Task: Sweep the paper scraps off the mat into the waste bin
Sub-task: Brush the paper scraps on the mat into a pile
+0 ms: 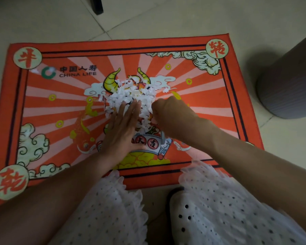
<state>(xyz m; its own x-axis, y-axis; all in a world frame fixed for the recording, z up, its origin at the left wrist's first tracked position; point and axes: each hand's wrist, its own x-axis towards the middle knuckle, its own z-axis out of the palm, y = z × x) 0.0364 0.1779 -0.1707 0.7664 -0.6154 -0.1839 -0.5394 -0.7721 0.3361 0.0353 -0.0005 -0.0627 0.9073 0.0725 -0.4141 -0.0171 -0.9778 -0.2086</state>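
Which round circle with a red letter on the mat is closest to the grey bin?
The circle in the mat's far right corner. It sits nearest the grey waste bin; the other two showing are both on the left side.

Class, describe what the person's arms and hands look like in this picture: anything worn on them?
Both forearms are bare, with no sleeves reaching them. No ring, watch or glove is visible on the left hand or the right hand.

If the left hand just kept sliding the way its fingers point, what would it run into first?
The left hand lies flat on the mat, fingers pointing away from the person. Straight ahead is the pile of paper scraps, which its fingertips already touch, so it would push into that first.
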